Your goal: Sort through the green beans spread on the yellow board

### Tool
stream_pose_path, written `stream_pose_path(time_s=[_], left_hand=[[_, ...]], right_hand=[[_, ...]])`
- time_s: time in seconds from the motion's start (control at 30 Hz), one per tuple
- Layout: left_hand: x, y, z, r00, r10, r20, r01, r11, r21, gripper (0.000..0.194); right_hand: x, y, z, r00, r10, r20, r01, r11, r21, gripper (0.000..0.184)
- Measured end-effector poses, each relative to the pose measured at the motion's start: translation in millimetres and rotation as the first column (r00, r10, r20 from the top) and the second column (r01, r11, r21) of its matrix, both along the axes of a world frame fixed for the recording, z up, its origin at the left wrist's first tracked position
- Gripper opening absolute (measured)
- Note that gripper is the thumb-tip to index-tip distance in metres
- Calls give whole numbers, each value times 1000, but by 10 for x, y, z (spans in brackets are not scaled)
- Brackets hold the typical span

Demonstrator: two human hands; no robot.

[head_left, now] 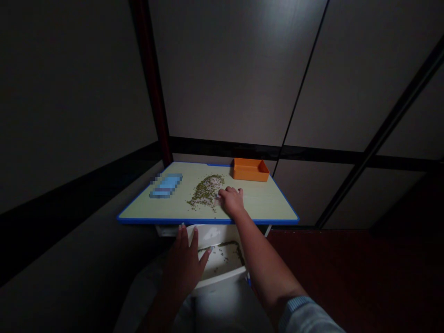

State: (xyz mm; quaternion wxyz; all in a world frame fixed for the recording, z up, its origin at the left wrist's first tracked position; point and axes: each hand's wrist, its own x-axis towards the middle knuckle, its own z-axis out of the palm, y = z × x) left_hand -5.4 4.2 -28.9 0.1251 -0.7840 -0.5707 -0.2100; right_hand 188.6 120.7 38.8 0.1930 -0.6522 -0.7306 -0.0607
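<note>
Sleeve (309, 318), white bin (218, 279) with grains (239, 252), orange box (251, 174)

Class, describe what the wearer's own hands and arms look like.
The left hand and right hand wear no gloves. A pale grey-blue cloth sleeve with a ribbed cuff covers the right arm's upper part, ending well above the wrist. The left hand's fingernails look pale and shiny; shadow hides any left sleeve.
</note>
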Motion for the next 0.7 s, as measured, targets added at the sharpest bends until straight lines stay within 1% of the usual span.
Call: stream_pose_path(time_s=[0.23,0.47,0.7], left_hand=[[0,3,3,1000,4,-6,-4,1000,-6,66],[-3,-6,15,1000,-9,-11,9,1000,-20,66],[-15,-6,-28,1000,-13,-11,13,1000,22,66]], right_hand=[[26,-9,-14,1000,23,-10,-23,999,-32,24],[43,-56,-29,999,46,-7,-46,998,-45,24],[101,-162,-20,998,43,-46,-45,998,-37,23]])
